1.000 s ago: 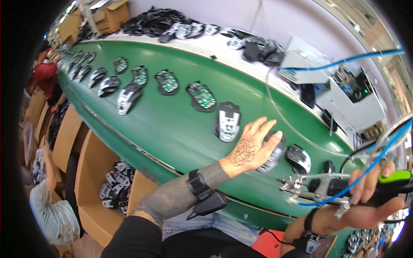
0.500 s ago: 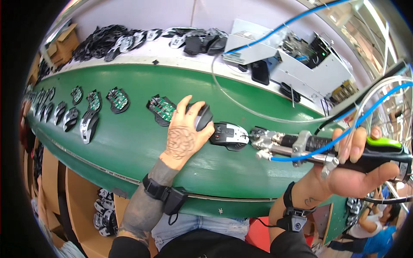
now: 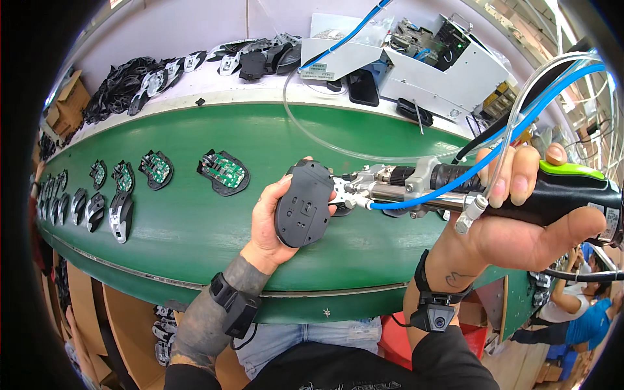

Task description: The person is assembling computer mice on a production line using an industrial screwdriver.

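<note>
My left hand (image 3: 273, 224) is wrapped round a black computer mouse (image 3: 303, 205), lifted off the green work surface with its underside showing. My right hand (image 3: 513, 208) grips an electric screwdriver (image 3: 559, 198) with a black body and a bright green lever. The screwdriver lies sideways, and its metal nose (image 3: 357, 188) points left at the right edge of the mouse. Whether the tip touches the mouse is hidden. Behind the nose, part of another mouse shows on the surface. Left of the held mouse lies an open mouse base with a green circuit board (image 3: 224, 172).
More bases with circuit boards (image 3: 156, 170) and mouse shells (image 3: 121, 216) line the left of the green surface (image 3: 188, 240). Shells and black parts (image 3: 127, 84) are heaped on the white shelf. A screw feeder machine (image 3: 432, 71) stands back right. A blue hose (image 3: 448, 198) crosses the screwdriver.
My left hand has picked up the mouse and turned its underside up, beside the screwdriver's nose. The screwdriver stays in my right hand. The whole view has shifted a little.
</note>
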A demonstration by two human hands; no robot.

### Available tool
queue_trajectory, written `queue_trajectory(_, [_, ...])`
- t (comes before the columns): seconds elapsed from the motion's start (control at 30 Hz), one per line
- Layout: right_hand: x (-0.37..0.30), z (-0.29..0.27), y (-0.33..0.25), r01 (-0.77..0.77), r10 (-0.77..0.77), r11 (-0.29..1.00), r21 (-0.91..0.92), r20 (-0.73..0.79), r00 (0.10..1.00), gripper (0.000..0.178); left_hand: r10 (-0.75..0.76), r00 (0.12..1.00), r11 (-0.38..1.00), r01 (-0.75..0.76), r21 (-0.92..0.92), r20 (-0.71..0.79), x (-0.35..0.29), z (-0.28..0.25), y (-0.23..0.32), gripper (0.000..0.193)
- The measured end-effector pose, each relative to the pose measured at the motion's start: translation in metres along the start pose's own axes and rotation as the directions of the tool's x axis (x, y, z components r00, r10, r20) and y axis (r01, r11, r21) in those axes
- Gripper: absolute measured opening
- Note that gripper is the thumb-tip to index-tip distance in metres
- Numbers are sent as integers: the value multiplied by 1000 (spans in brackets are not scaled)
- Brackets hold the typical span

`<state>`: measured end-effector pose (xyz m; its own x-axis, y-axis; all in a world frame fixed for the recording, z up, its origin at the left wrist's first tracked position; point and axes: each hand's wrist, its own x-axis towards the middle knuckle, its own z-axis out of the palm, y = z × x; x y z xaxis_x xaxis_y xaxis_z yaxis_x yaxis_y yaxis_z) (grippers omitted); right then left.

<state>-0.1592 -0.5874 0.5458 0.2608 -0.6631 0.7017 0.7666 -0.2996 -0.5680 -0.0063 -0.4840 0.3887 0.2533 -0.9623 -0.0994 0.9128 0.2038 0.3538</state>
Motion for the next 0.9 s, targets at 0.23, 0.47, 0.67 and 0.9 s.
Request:
queue_trajectory(0.23, [-1, -2, -2, -71, 68, 997, 27, 89, 994, 67, 14, 995, 1000, -15, 7, 103, -2, 1, -2, 51])
queue_trajectory(0.47, [0, -1, -1, -79, 75, 996, 44, 76, 994, 66, -21, 1000, 1000, 21, -18, 15, -3, 5, 0, 47])
queue_trajectory(0.67, [11, -37, -17, 111, -99, 993, -34, 238, 966, 72, -40, 996, 999, 43, 33, -77, 0, -3, 3, 48])
queue_trajectory(0.9, [9, -2, -25, -32, 39, 996, -84, 80, 996, 71, -11, 999, 997, 14, 76, -36, 4, -9, 0, 50])
